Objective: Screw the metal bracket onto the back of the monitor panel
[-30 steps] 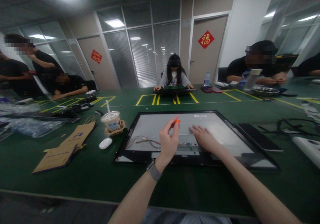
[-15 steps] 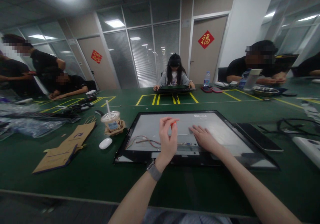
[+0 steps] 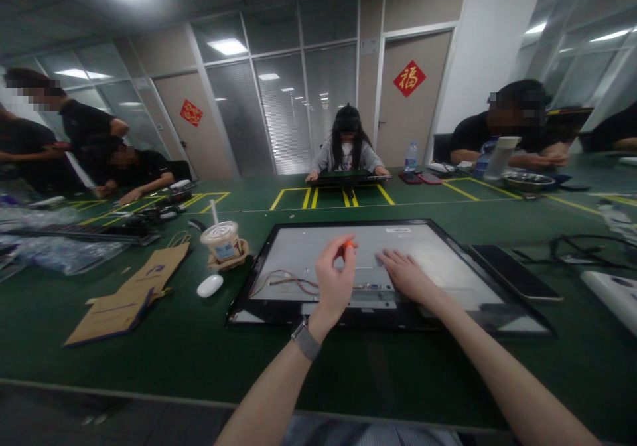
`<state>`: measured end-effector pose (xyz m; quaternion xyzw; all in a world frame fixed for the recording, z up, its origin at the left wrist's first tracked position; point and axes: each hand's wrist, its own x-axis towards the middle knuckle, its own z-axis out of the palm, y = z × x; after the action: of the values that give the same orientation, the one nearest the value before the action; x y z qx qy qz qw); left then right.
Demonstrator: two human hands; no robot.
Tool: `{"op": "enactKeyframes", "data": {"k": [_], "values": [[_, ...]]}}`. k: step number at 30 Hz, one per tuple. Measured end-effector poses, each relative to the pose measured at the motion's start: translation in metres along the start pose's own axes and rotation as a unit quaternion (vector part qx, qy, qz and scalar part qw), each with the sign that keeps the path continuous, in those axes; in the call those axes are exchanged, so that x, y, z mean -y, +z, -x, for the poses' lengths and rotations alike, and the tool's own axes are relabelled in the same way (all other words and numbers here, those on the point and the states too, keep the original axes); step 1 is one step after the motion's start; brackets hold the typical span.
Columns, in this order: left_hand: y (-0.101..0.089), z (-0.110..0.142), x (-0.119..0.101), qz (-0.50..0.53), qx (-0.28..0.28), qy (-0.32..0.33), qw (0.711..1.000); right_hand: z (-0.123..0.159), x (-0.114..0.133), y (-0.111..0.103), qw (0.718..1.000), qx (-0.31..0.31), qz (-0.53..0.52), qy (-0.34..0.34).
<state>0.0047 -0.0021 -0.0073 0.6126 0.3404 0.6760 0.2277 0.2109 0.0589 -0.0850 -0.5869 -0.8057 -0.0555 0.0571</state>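
My left hand, with a watch on its wrist, is closed around what looks like a screwdriver. Only its orange-red top shows between thumb and fingers; the rest is hidden by the hand. Beneath lies a display panel, its grey metal back facing up inside a black frame. My right hand rests flat on that metal back, fingers apart. Between and just below the hands, a strip with a blue connector runs along the panel. Thin brown cables lie on the panel's left part.
To the left are a drink cup, a white mouse and a brown paper bag. A black phone-like slab lies at the right beside cables. Across the green table, a person holds another dark panel.
The fingers of my left hand have turned and curled around the orange-red top, showing more of it. My right hand stays in place on the panel.
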Motion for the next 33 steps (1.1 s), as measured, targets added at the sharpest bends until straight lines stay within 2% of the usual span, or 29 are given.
{"op": "enactKeyframes", "data": {"k": [5, 9, 15, 18, 21, 23, 33], "values": [[0.0000, -0.0020, 0.0013, -0.054, -0.026, 0.055, 0.997, 0.0003, -0.0001, 0.0000, 1.000, -0.002, -0.004, 0.004], [0.0000, -0.0021, 0.0022, -0.080, -0.043, 0.071, 0.993, 0.0003, -0.0010, 0.0015, 1.000, -0.010, -0.007, -0.005], [-0.0043, -0.0011, -0.0029, -0.079, -0.038, 0.065, 0.994, 0.0008, 0.0004, -0.0007, 1.000, -0.003, -0.002, 0.004], [-0.0045, -0.0012, -0.0044, -0.032, -0.021, 0.060, 0.997, 0.0015, 0.0007, -0.0017, 1.000, -0.005, -0.001, 0.002], [-0.0022, -0.0009, -0.0039, 0.037, 0.006, 0.025, 0.999, 0.0017, 0.0002, -0.0017, 1.000, -0.004, 0.001, 0.000], [-0.0006, -0.0007, -0.0033, 0.046, 0.019, 0.003, 0.999, 0.0014, -0.0003, -0.0012, 1.000, -0.003, 0.004, -0.005], [-0.0004, -0.0027, -0.0029, -0.082, -0.031, 0.062, 0.994, -0.0003, -0.0023, 0.0039, 1.000, -0.013, 0.006, -0.005]]}}
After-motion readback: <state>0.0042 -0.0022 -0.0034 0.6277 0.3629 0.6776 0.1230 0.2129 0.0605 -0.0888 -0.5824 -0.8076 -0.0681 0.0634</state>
